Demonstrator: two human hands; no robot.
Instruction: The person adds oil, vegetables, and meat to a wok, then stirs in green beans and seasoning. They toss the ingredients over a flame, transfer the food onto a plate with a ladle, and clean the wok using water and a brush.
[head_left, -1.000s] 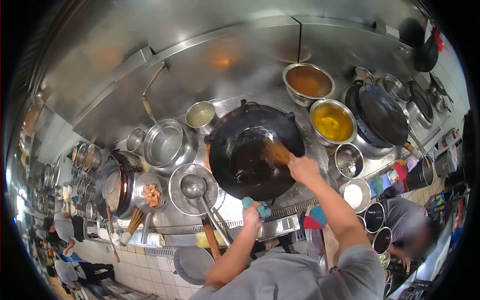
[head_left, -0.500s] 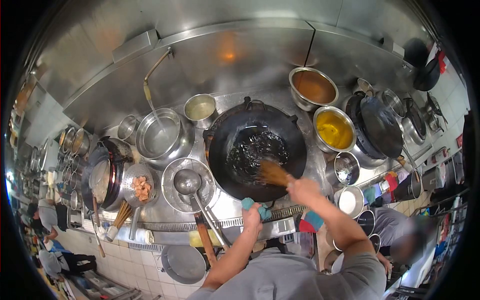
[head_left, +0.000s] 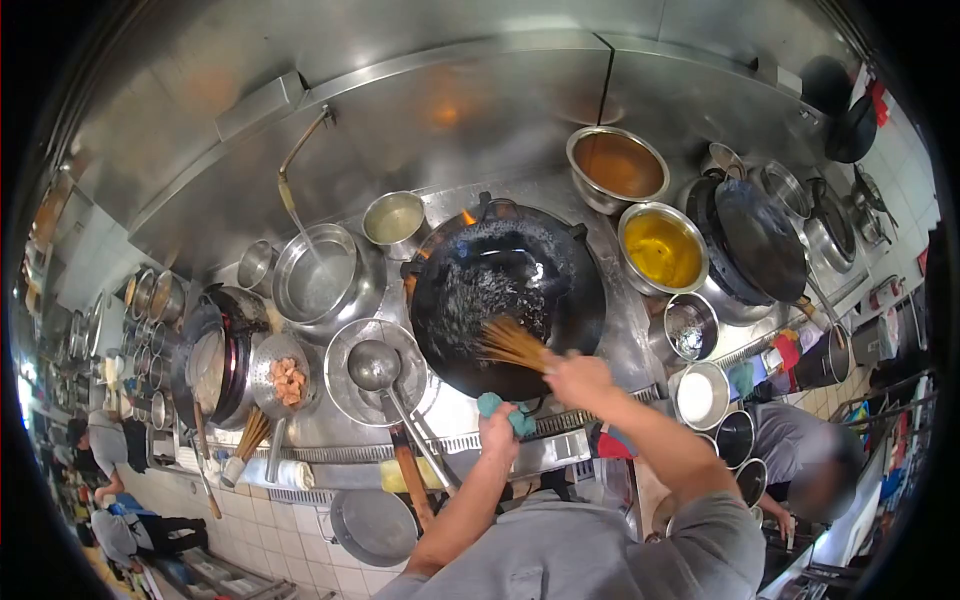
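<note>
A black wok (head_left: 570,270) sits on the burner in front of me, with bubbling liquid in its bottom. My right hand (head_left: 580,382) is closed round a bamboo wok brush (head_left: 515,343), whose bristles reach into that liquid. At the wok's near rim, my left hand (head_left: 498,428) is closed on a teal cloth (head_left: 520,420). Whether the wok's handle is inside the cloth is hidden. Left of the wok, a steel ladle (head_left: 375,366) rests on a steel strainer bowl (head_left: 345,400).
A bowl of brown liquid (head_left: 620,165) and a bowl of yellow oil (head_left: 662,250) stand to the right. A water pot (head_left: 318,275) sits under a tap. Meat pieces (head_left: 287,382) lie in a perforated skimmer at left. Another person (head_left: 805,445) is at lower right.
The brush and my right hand have swept left and slightly down across the wok. The liquid has shifted, and a flame shows at the wok's far left rim. My left hand still grips the cloth.
</note>
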